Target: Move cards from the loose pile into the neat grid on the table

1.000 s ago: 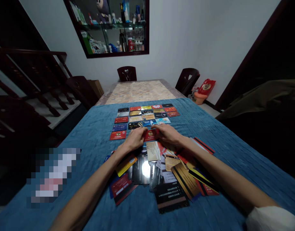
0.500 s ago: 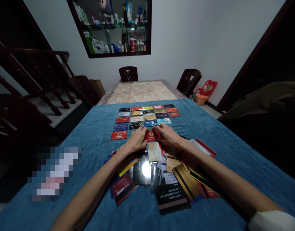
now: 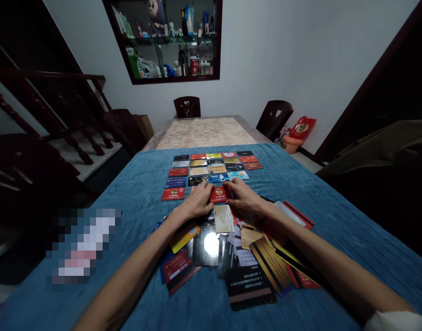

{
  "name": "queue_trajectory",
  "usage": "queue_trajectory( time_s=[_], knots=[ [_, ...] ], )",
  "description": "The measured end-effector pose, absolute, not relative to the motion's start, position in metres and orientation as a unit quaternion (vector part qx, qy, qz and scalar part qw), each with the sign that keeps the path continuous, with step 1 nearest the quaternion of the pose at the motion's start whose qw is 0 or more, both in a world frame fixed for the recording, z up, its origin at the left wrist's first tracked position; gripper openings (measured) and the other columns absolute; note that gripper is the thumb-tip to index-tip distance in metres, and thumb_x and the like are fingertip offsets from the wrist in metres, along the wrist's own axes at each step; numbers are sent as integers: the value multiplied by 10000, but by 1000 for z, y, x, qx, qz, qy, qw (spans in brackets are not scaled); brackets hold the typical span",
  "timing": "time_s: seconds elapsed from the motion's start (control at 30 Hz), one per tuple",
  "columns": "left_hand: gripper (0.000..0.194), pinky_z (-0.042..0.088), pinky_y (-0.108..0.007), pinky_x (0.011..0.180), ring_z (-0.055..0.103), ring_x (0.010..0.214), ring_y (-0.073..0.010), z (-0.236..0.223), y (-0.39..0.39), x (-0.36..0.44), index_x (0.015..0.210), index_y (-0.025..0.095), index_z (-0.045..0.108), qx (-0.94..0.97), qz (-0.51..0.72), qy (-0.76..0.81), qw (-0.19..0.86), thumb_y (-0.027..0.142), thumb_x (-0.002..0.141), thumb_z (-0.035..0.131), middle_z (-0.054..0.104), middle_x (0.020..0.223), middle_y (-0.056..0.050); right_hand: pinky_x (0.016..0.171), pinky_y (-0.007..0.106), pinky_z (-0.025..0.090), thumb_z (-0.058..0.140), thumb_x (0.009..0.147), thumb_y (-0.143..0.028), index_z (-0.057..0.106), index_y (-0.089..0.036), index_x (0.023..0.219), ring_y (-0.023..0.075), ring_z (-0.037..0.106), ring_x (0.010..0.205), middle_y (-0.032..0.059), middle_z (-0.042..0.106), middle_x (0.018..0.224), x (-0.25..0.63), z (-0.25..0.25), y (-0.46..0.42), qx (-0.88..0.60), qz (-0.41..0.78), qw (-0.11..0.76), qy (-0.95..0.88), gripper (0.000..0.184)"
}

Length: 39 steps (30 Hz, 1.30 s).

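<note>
A red card (image 3: 220,194) with a round gold emblem is between my two hands, just above the loose pile. My left hand (image 3: 199,201) pinches its left edge, and my right hand (image 3: 243,195) grips the right edge with bent fingers. Beyond the hands, cards lie face up in rows, among them a blue card (image 3: 219,178), a black VIP card (image 3: 198,180) and a similar red card (image 3: 173,193) at the near left. Under my wrists and forearms spreads a jumbled pile with a cream card (image 3: 223,219), a gold card (image 3: 271,261) and a black card (image 3: 249,286).
A blue cloth (image 3: 128,271) covers the near table; the marbled tabletop (image 3: 211,130) shows beyond it. A blurred-out item (image 3: 88,246) lies at the left. Dark chairs (image 3: 187,107) stand around the far end, and a glass-shelved cabinet (image 3: 172,39) is set in the wall.
The view has shifted slightly, so everything sits a little further right in the picture. Both hands stay at the red card with only slight finger movement.
</note>
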<state>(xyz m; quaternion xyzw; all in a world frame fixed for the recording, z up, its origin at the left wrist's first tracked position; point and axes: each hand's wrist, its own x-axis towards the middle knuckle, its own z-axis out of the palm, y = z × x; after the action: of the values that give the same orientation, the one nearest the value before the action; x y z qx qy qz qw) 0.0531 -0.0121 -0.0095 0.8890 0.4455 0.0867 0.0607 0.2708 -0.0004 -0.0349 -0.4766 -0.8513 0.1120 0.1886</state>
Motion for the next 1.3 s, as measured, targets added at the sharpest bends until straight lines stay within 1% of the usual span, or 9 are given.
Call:
queue_trajectory(
  time_s=[0.1, 0.17, 0.27, 0.33, 0.53, 0.67, 1.0, 1.17, 1.3],
  knots=[
    [368, 421, -454, 964, 537, 1147, -295, -8, -12, 53, 1194, 171, 468, 893, 79, 441, 46, 233, 838, 535, 558, 1158, -133, 909, 398, 438, 699, 771, -276, 535, -196, 1310, 262, 490, 1045, 96, 500, 1082, 273, -39, 2, -463, 111, 204, -855, 569],
    [366, 415, -458, 966, 535, 1147, -299, -8, -12, 52, 1191, 162, 477, 895, 79, 438, 34, 244, 840, 539, 566, 1161, -141, 912, 402, 445, 691, 767, -272, 530, -174, 1322, 266, 493, 1042, 106, 501, 1084, 274, -40, 4, -456, 105, 208, -859, 586],
    [376, 406, -463, 974, 533, 1146, -302, -10, -10, 51, 1187, 145, 487, 897, 88, 432, 21, 255, 835, 557, 576, 1173, -151, 904, 403, 456, 666, 774, -249, 518, -150, 1334, 266, 503, 1025, 125, 512, 1089, 276, -41, 6, -442, 80, 214, -867, 587],
    [377, 402, -468, 975, 535, 1141, -303, -10, -9, 50, 1186, 140, 492, 897, 91, 432, 15, 261, 836, 558, 583, 1178, -154, 891, 402, 463, 652, 788, -251, 516, -169, 1329, 264, 513, 1011, 128, 526, 1098, 276, -40, 6, -430, 54, 217, -875, 563],
    [367, 397, -480, 969, 518, 1158, -312, 2, -11, 48, 1202, 137, 493, 894, 82, 441, 5, 248, 854, 526, 580, 1213, -163, 843, 399, 468, 629, 837, -318, 550, -164, 1274, 267, 529, 972, 149, 559, 1103, 276, -31, 3, -415, -27, 203, -886, 470],
    [368, 401, -471, 954, 513, 1161, -309, 12, -13, 43, 1208, 155, 504, 895, 79, 440, -9, 253, 854, 533, 570, 1207, -152, 836, 411, 461, 625, 856, -374, 574, -166, 1258, 277, 521, 985, 159, 560, 1127, 274, -26, 1, -415, -61, 198, -886, 455],
    [407, 410, -453, 947, 497, 1151, -291, 22, -17, 1, 1236, 172, 513, 887, 90, 453, -3, 249, 838, 553, 547, 1233, -128, 825, 399, 450, 656, 850, -425, 568, -155, 1274, 280, 489, 1010, 149, 563, 1137, 234, -9, 4, -407, -46, 179, -895, 511],
    [398, 400, -472, 972, 495, 1169, -295, 19, -16, -33, 1222, 180, 536, 871, 97, 481, 10, 224, 826, 545, 558, 1242, -123, 865, 379, 438, 669, 851, -420, 597, -178, 1233, 268, 486, 1064, 137, 549, 1178, 196, -4, 9, -410, -15, 156, -899, 458],
    [369, 398, -476, 979, 501, 1157, -287, 13, -17, -57, 1214, 206, 552, 860, 106, 499, 9, 220, 845, 530, 571, 1263, -112, 891, 371, 433, 669, 860, -392, 601, -148, 1210, 253, 499, 1051, 138, 555, 1156, 168, -6, 11, -409, 22, 161, -898, 432]
  ],
)
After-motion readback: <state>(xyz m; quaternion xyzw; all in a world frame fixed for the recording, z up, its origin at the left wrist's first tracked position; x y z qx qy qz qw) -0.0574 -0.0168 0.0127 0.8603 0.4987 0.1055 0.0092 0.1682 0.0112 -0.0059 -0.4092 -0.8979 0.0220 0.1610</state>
